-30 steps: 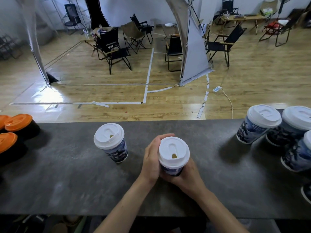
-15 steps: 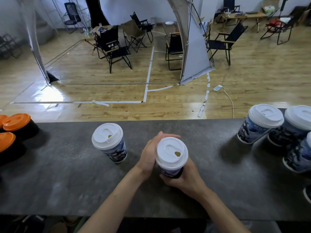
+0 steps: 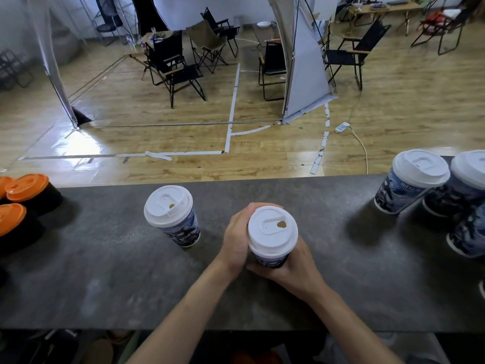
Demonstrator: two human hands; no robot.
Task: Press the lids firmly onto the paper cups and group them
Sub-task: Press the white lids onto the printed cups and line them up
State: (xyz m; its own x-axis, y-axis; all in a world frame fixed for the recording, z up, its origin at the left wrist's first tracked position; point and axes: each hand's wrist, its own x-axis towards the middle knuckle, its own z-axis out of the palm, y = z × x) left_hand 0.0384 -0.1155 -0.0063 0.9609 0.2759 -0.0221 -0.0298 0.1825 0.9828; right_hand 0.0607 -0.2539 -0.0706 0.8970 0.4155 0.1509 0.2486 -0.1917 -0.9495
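Hiding cup [image 3: 269, 260]: L hand [image 3: 237, 237], R hand [image 3: 294, 269]

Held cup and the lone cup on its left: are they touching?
Apart. The head view shows bare counter and the left hand between the held cup and the lone cup.

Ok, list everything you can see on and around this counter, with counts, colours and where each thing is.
Held cup: one, white lid, blue print, centre of counter.
Lone cup: one, white lid, blue print, left of held cup.
Grouped cups: at least three, blue print, white lids, right end.
Orange-lidded cups: three, black, left end.
Counter: one, dark grey, foreground.
Folding chairs: several, mostly black, wooden floor beyond.
Power strip: one, white, floor.
Hands: two, bare, left hand and right hand gripping held cup.
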